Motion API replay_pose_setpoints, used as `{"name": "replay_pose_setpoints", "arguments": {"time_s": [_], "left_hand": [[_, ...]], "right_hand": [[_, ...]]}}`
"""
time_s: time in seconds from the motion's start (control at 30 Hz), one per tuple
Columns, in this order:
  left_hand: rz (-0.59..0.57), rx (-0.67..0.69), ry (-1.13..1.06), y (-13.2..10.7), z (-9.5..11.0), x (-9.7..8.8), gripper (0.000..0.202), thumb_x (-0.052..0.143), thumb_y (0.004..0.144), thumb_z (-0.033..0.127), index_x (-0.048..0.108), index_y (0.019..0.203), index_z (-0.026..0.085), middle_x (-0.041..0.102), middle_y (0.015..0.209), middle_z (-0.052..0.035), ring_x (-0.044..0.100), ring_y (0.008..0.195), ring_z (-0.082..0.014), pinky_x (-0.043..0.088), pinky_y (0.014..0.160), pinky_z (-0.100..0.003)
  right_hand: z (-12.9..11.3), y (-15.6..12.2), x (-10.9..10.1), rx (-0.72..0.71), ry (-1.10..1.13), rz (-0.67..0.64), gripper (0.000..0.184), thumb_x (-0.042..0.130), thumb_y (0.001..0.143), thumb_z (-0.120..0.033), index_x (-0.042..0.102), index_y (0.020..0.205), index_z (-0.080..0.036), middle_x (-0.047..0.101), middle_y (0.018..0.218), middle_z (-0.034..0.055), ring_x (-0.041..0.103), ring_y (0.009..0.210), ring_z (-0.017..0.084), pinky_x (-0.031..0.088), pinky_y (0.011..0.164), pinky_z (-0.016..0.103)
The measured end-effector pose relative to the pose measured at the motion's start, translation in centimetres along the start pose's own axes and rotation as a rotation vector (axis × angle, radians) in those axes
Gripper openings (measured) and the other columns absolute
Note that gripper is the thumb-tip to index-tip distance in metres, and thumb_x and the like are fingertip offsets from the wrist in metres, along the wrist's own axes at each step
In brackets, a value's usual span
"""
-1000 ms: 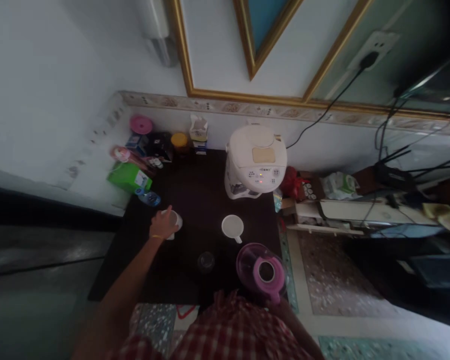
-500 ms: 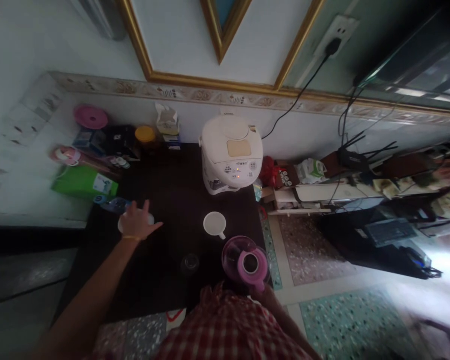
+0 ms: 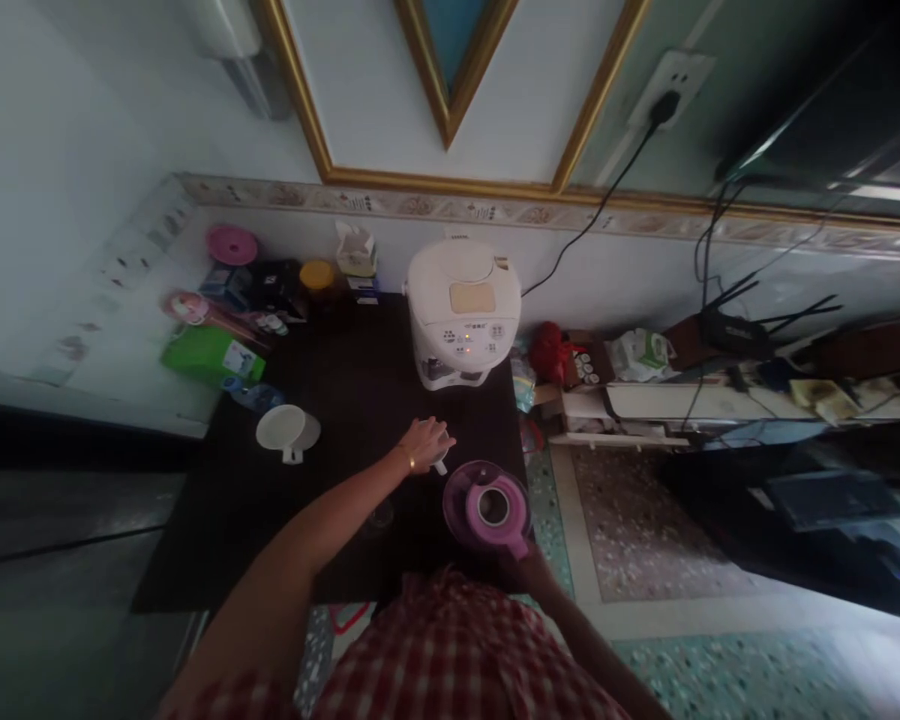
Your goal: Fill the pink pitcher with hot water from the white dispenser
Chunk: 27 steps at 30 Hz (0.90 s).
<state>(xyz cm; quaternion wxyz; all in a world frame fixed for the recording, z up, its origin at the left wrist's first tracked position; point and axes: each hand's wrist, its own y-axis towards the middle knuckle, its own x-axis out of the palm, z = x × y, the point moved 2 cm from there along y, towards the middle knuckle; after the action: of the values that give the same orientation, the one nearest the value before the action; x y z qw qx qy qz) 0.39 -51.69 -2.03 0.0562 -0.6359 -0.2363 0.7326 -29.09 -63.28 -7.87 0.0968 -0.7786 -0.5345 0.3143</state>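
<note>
Fingers of the left hand [image 3: 425, 443] curl down over a white cup [image 3: 439, 465] near the middle of the dark table [image 3: 217, 520], covering most of it; only its handle shows below the knuckles. Whether the grip has closed on the cup cannot be told. Just beside it, at the table's right front corner, stands a pink jug [image 3: 487, 507] with its lid on. The right hand is hidden under the jug, so its state cannot be told; only the forearm shows.

A small clear glass [image 3: 380, 515] sits near the front edge, partly behind the left arm. A second white cup [image 3: 286, 431] stands well apart to the left, with bare dark tabletop between the two cups. That makes two cups, one glass, one jug.

At the back edge a white water boiler [image 3: 461, 312] stands against the wall, plugged in. Boxes, a green packet [image 3: 208, 355] and jars crowd the back left corner. Right of the table lies patterned floor and a cluttered low shelf [image 3: 667, 400].
</note>
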Motion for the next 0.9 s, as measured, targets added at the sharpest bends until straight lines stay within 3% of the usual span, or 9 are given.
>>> {"name": "replay_pose_setpoints", "arguments": {"time_s": [0.1, 0.3, 0.63, 0.9], "left_hand": [[-0.010, -0.026, 0.012, -0.3, -0.4, 0.0, 0.078, 0.074, 0.060, 0.030, 0.041, 0.131, 0.030, 0.033, 0.140, -0.0157, 0.031, 0.125, -0.0416, 0.038, 0.088, -0.057], [-0.044, -0.088, 0.000, -3.0, -2.3, 0.4, 0.080, 0.071, 0.060, 0.028, 0.039, 0.133, 0.033, 0.034, 0.140, -0.0119, 0.030, 0.126, -0.0393, 0.038, 0.089, -0.054], [-0.018, -0.256, -0.018, -10.1, -8.8, 3.3, 0.076, 0.068, 0.062, 0.024, 0.043, 0.133, 0.032, 0.034, 0.141, -0.0139, 0.030, 0.127, -0.0391, 0.036, 0.094, -0.052], [-0.042, -0.340, 0.019, -13.2, -11.3, 4.0, 0.082, 0.070, 0.063, 0.026, 0.037, 0.137, 0.034, 0.035, 0.142, -0.0142, 0.030, 0.129, -0.0379, 0.032, 0.099, -0.052]], "right_hand": [[-1.6, 2.1, -0.4, -0.023, 0.060, 0.005, 0.008, 0.057, 0.061, -0.021, 0.058, 0.066, -0.015, 0.058, 0.060, 0.0004, 0.049, 0.058, 0.013, 0.040, 0.054, 0.023], [-5.9, 6.7, -0.8, 0.073, 0.159, -0.089, 0.007, 0.055, 0.057, -0.018, 0.050, 0.062, -0.016, 0.043, 0.050, -0.0064, 0.033, 0.047, 0.005, 0.028, 0.044, 0.019], [-11.5, 12.6, -0.3, 0.066, 0.168, -0.196, 0.006, 0.055, 0.062, -0.011, 0.054, 0.067, -0.015, 0.044, 0.049, -0.0075, 0.038, 0.043, 0.005, 0.032, 0.043, 0.017], [-13.5, 15.3, -0.3, 0.063, 0.103, -0.179, 0.010, 0.059, 0.068, -0.017, 0.058, 0.076, -0.012, 0.049, 0.059, -0.0041, 0.044, 0.051, 0.006, 0.040, 0.046, 0.015]]}}
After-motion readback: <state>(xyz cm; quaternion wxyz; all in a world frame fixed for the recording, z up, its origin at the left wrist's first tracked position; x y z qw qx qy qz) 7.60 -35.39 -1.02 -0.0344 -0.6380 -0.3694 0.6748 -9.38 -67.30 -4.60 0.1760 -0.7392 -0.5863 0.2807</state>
